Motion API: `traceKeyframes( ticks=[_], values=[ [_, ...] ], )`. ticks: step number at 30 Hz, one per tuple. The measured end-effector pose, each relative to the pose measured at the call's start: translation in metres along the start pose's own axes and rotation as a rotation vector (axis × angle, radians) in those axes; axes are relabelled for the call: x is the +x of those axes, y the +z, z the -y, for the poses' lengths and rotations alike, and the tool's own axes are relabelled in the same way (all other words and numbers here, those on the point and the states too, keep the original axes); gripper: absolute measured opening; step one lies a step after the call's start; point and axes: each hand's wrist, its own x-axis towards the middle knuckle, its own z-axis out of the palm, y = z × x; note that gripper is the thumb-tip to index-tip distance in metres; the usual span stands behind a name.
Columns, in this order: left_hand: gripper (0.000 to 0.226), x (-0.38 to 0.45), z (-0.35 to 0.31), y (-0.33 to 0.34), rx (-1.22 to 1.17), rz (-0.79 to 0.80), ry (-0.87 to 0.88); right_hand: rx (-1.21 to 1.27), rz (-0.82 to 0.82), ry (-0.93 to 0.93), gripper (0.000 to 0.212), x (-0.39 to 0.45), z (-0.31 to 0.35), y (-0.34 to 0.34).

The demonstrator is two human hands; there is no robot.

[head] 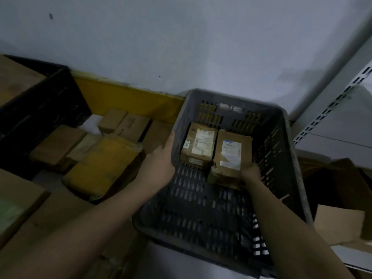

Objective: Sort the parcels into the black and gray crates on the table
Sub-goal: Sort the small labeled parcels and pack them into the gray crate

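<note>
A gray slotted crate (285, 158) sits in front of me, slightly right of centre. Two brown parcels with white labels lie at its far end, side by side. My right hand (250, 173) reaches into the crate and grips the near edge of the right parcel (231, 156). The left parcel (198, 146) lies flat beside it. My left hand (161, 158) holds the crate's left wall, fingers over the rim. A black crate (40, 105) stands at the far left with a brown box inside.
Several brown parcels and a yellow padded parcel (104, 166) lie on the table between the two crates. Flat cardboard (30, 208) lies at the near left. A white metal shelf upright (332, 105) stands at the right, torn cardboard (340, 224) below it. A wall is behind.
</note>
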Motion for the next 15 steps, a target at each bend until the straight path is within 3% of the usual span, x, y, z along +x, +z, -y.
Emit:
traceKeyframes(
  ticks=[4, 8, 11, 15],
  values=[
    [0.090, -0.001, -0.001, 0.000, 0.034, 0.006, -0.025, -0.030, -0.039, 0.005, 0.040, 0.012, 0.001, 0.006],
    [0.091, -0.002, -0.004, -0.003, 0.049, 0.022, -0.030, -0.089, -0.018, -0.012, 0.055, 0.022, -0.007, 0.008],
    [0.089, -0.004, -0.005, -0.004, 0.027, 0.021, -0.032, -0.116, 0.060, -0.035, 0.069, 0.010, -0.003, 0.003],
    [0.088, -0.002, -0.006, -0.005, 0.021, 0.022, -0.048, -0.287, 0.141, 0.020, 0.068, 0.020, 0.001, -0.003]
  ],
)
